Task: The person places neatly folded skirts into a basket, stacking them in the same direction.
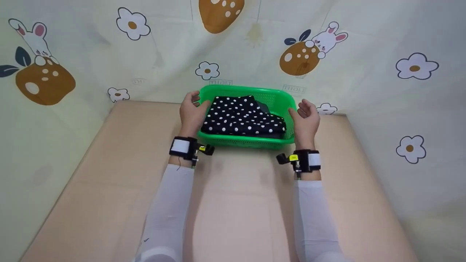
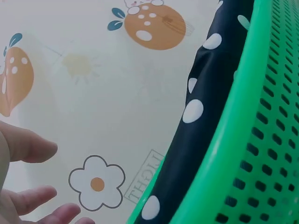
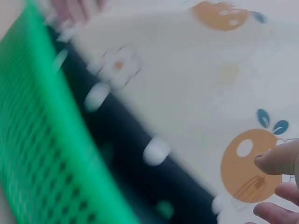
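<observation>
Nearest to you, at the bottom of the head view, your two white sleeves [image 1: 171, 211] run up over the bare beige table [image 1: 236, 218], each ending in a wrist strap with a small camera. Past them, in the middle of the frame, your hands sit on either side of the green basket [image 1: 251, 142], well apart from each other.

Your left hand [image 1: 192, 113] is at the basket's left rim, with the thumb seeming to lie against the rim or the edge of the cloth; whether it actually presses there I cannot tell. Its fingers look relaxed, and the left wrist view shows them spread with nothing between them [image 2: 28, 200]. Your right hand [image 1: 306, 118] stands just beside the right rim, palm turned inward, fingers loosely bent and holding nothing; the right wrist view, though blurred, agrees [image 3: 280, 186].

The folded polka-dot garment [image 1: 242, 118], black with white spots, lies inside the basket, its top rising a little above the rim. In the left wrist view its edge [image 2: 196, 121] rests along the inside of the green mesh wall [image 2: 252, 154].

Judging from how things lie, the folding and the placing look done: the garment is neat, flat and fully within the basket. What may be left is small, perhaps drawing your hands clear or shifting the basket.

Farthest off, the cartoon-print backdrop [image 1: 327, 54] closes the scene.
</observation>
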Motion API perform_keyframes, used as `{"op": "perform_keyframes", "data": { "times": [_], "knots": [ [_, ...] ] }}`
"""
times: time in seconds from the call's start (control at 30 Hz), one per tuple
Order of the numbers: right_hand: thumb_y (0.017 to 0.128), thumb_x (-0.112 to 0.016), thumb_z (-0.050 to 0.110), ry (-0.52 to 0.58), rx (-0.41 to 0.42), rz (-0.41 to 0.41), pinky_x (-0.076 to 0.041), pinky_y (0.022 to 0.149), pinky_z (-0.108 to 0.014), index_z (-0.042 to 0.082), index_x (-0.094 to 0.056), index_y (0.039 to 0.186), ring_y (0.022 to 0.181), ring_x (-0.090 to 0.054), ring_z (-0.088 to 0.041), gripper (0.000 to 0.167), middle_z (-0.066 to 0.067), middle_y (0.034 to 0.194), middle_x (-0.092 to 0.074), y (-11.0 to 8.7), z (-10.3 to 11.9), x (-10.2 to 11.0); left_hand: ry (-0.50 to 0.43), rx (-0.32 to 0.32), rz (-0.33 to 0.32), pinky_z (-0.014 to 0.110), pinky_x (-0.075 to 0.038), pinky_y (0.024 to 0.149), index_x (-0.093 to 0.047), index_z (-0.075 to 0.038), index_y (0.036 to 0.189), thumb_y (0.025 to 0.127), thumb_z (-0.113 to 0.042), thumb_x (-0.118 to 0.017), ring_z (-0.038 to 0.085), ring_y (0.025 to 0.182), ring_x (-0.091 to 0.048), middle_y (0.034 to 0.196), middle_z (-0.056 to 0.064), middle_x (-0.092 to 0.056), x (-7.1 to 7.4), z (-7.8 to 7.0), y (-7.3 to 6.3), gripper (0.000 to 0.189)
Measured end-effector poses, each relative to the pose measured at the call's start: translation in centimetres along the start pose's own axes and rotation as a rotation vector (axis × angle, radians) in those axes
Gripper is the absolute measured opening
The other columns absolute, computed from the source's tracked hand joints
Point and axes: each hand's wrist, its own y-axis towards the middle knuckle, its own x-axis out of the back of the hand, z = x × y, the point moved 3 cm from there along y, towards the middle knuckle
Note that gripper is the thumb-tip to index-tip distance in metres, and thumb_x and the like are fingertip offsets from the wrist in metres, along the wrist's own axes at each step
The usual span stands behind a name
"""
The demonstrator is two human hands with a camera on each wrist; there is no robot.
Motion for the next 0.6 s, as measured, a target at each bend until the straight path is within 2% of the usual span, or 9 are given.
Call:
{"op": "perform_keyframes", "data": {
  "times": [0.07,0.13,0.27,0.33,0.4,0.47,0.6],
  "knots": [
    [0.097,-0.075,0.009,0.087,0.0,-0.007,-0.045,0.121,-0.035,0.01,-0.054,0.152,0.144,-0.053,-0.027,0.059,-0.013,0.154,-0.058,-0.1,0.5,0.3,-0.005,-0.014,0.009,0.042,-0.046,0.118,-0.055,-0.01,0.149,0.101,-0.023,-0.071,0.032,0.141,-0.053,0.151,0.012,-0.057,-0.1,-0.2,0.0,0.053],
    [0.097,-0.074,0.007,0.108,0.009,-0.004,-0.046,0.12,-0.034,0.009,-0.054,0.152,0.143,-0.055,-0.027,0.058,-0.014,0.152,-0.059,-0.2,0.8,0.3,-0.004,-0.021,0.013,0.041,-0.046,0.117,-0.057,-0.011,0.146,0.101,-0.024,-0.07,0.029,0.139,-0.054,0.149,0.01,-0.058,-0.3,-0.4,-0.1,0.049],
    [0.098,-0.073,0.008,0.058,0.023,0.017,-0.047,0.119,-0.035,0.008,-0.055,0.151,0.141,-0.056,-0.025,0.056,-0.014,0.152,-0.06,-0.9,0.7,-0.5,0.01,-0.029,0.008,0.039,-0.047,0.116,-0.06,-0.011,0.141,0.101,-0.022,-0.07,0.026,0.135,-0.056,0.144,0.009,-0.061,-0.7,-0.7,-0.7,0.042],
    [0.099,-0.072,0.01,0.016,0.053,0.026,-0.047,0.119,-0.036,0.01,-0.056,0.151,0.141,-0.056,-0.023,0.054,-0.012,0.151,-0.06,-1.5,1.2,-0.9,0.031,-0.053,0.017,0.039,-0.046,0.117,-0.061,-0.011,0.141,0.101,-0.022,-0.07,0.028,0.136,-0.056,0.144,0.01,-0.061,-1.1,-1.2,-1.4,0.042],
    [0.1,-0.071,0.012,-0.026,0.12,0.038,-0.048,0.12,-0.039,0.012,-0.057,0.15,0.141,-0.057,-0.022,0.052,-0.01,0.15,-0.062,-2.4,2.2,-1.3,0.068,-0.104,0.03,0.039,-0.046,0.118,-0.061,-0.011,0.14,0.101,-0.022,-0.071,0.028,0.138,-0.056,0.145,0.01,-0.062,-1.7,-2.0,-2.3,0.043],
    [0.101,-0.069,0.014,-0.08,0.21,0.071,-0.048,0.12,-0.042,0.013,-0.058,0.149,0.141,-0.057,-0.022,0.05,-0.008,0.151,-0.062,-3.6,3.5,-1.7,0.094,-0.184,0.041,0.04,-0.047,0.117,-0.063,-0.01,0.139,0.099,-0.023,-0.073,0.027,0.137,-0.057,0.144,0.009,-0.063,-2.4,-3.2,-3.5,0.043],
    [0.099,-0.069,0.016,-0.217,0.413,0.176,-0.049,0.119,-0.045,0.012,-0.06,0.148,0.142,-0.057,-0.021,0.05,-0.007,0.151,-0.063,-6.9,5.9,-2.4,0.067,-0.337,0.076,0.039,-0.05,0.112,-0.068,-0.009,0.131,0.096,-0.018,-0.075,0.022,0.131,-0.061,0.135,0.007,-0.068,-3.2,-5.4,-6.6,0.037]
  ]
}}
